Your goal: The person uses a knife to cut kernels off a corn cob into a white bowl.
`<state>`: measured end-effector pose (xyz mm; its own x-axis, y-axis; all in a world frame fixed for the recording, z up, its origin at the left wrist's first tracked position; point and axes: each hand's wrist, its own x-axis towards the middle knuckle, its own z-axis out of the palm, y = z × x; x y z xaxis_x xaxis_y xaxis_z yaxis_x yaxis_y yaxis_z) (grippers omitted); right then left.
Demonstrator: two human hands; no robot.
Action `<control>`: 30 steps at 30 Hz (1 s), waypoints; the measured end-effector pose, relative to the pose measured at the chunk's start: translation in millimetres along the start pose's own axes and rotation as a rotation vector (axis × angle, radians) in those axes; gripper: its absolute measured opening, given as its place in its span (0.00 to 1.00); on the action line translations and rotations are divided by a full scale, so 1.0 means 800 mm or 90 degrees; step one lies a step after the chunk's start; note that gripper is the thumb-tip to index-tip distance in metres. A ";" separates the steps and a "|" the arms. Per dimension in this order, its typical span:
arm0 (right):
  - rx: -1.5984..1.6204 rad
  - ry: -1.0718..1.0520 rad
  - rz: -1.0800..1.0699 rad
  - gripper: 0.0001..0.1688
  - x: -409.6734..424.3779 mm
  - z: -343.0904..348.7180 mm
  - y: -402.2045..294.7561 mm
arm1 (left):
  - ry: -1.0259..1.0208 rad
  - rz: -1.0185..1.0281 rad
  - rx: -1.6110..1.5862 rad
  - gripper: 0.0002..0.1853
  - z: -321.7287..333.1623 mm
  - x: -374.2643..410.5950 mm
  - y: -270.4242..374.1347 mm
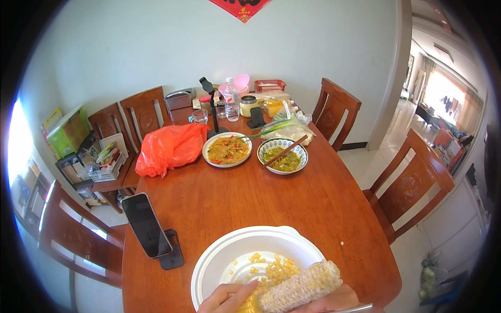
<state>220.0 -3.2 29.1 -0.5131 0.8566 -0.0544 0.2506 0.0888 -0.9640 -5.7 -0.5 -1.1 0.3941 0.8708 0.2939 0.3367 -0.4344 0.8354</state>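
A corn cob (301,285) lies slantwise over the near side of a white plastic basin (207,258). Its upper right part is bare of kernels, while yellow kernels cover the lower left end. My left hand (227,298) grips that end, thumb against the kernels. Beneath the stripped part, my right hand (332,300) supports the cob; its fingers are mostly hidden. Loose corn kernels (280,270) lie on the basin's floor. A thin shiny metal strip (358,308) shows beside my right hand at the bottom edge; what it belongs to cannot be told.
A phone (146,225) leans on a black stand left of the basin. Farther back on the wooden table (242,199) are a red plastic bag (170,148), a plate of noodles (227,150) and a bowl (283,156) with chopsticks across it. Wooden chairs (411,186) flank the table.
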 end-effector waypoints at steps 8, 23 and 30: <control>0.006 0.145 -0.175 0.14 0.007 0.022 0.011 | 0.010 -0.010 0.017 0.41 0.008 0.000 -0.003; 0.077 0.054 -0.204 0.09 0.009 0.040 0.063 | 0.027 0.008 -0.032 0.40 0.006 0.003 -0.006; 0.165 0.055 -0.088 0.14 -0.001 0.038 0.048 | 0.033 0.011 -0.022 0.41 0.013 0.001 -0.010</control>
<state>204.7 -15.8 -15.5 -0.4531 0.8865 0.0936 -0.0403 0.0845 -0.9956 0.8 1.5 -12.4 0.3543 0.8742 0.3321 0.3000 -0.4426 0.8450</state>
